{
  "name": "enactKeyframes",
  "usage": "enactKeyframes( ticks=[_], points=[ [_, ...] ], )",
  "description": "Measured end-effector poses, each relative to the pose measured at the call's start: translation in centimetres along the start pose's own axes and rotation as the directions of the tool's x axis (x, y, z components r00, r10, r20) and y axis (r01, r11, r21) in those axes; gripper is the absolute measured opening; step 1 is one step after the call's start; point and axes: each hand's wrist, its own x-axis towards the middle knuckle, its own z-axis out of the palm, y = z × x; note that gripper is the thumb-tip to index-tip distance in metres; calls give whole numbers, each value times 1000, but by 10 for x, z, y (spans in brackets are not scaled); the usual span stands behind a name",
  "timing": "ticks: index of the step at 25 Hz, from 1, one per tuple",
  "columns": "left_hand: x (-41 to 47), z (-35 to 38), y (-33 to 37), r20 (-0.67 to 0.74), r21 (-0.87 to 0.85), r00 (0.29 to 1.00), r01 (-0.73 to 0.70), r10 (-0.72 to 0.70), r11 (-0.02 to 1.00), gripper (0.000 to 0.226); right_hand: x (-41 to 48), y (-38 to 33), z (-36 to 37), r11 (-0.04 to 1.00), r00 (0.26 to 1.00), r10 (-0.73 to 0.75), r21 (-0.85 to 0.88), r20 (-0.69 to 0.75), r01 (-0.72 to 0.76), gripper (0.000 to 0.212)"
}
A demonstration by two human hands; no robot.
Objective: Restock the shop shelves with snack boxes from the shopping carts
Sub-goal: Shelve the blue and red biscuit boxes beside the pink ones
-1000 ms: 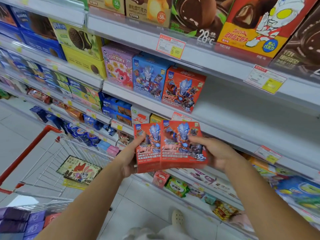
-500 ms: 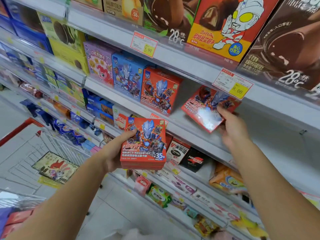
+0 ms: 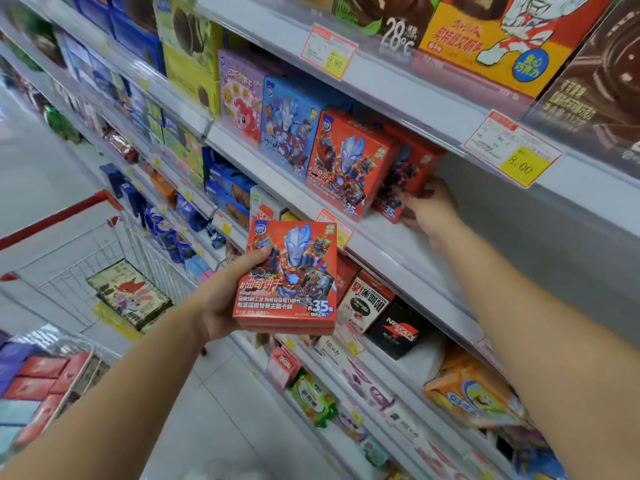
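A person restocks a shop aisle, the left hand [image 3: 221,306] at six o'clock of the picture with thumb on the front face and fingers curled beneath a stack of red boxes [image 3: 291,275]; its lower edge shows at least two boxes, though the exact count cannot be told. At two o'clock from the stack, the right hand [image 3: 429,209] grips one red box [image 3: 412,171] by its right side, fingers wrapped round it, the box upright on the shelf [image 3: 398,244] and touching a standing red box [image 3: 349,164] at its nine o'clock. Further along toward ten o'clock stand one blue box [image 3: 287,126] and one pink box [image 3: 240,95], making four boxes across the front of that row. Two price tags hang on the rail above: one [image 3: 329,51] at twelve o'clock, another marked 8.00 [image 3: 516,154] at two o'clock. The white shelf board lies bare from the right hand toward three o'clock, under the rail of the shelf above. At nine o'clock a wire cart [image 3: 59,216] with a red rim stands on the pale tiled floor [image 3: 41,168] near the shelving, one flat picture box [image 3: 130,294] lying inside. At seven o'clock a second cart [image 3: 81,367] carries red and purple boxes, too blurred to count. Floor shows between both forearms down to six o'clock.
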Motion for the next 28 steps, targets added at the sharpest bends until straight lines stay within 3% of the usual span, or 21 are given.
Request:
enactKeyframes(
  ticks=[5, 9, 14, 16, 19, 20, 21, 22, 24, 28],
  points=[
    [-2, -8, 4, -13, -13, 1000, -28, 28, 1000, 71, 10, -3, 13, 996, 983, -20, 85, 184, 4, 32],
    [-3, -6, 7, 9, -10, 999, -40, 40, 999, 56, 9, 3, 25, 997, 981, 3, 71, 192, -17, 44],
    [-5, 0, 19, 45, -9, 997, -60, 60, 998, 59, 6, -3, 39, 998, 981, 43, 37, 187, -50, 54],
    [-7, 3, 23, 52, -2, 997, -60, 60, 998, 52, 2, -8, 38, 999, 993, 22, -38, 119, -17, 56],
    [-11, 9, 26, 60, 30, 998, -38, 36, 999, 51, -38, -19, 33, 994, 979, -93, -68, -179, 82, 39],
    [-12, 10, 27, 61, 40, 998, -33, 30, 999, 54, -59, -21, 31, 991, 983, -97, -106, -154, 81, 28],
    [-14, 13, 28, 57, 45, 998, -32, 29, 998, 55, -83, -24, 30, 987, 999, -37, -156, -21, 33, 23],
    [-15, 17, 29, 53, 48, 998, -29, 27, 998, 54, -105, -27, 28, 977, 985, 73, -209, 159, -39, 32],
    [-18, 28, 31, 43, 69, 999, -15, 12, 998, 59, -134, -32, 24, 945, 872, 281, -274, 400, -178, 47],
    [-18, 46, 28, 59, 123, 998, 4, -12, 992, 75, -141, -23, 8, 925, 845, 379, -123, 378, -360, 32]
  ],
)
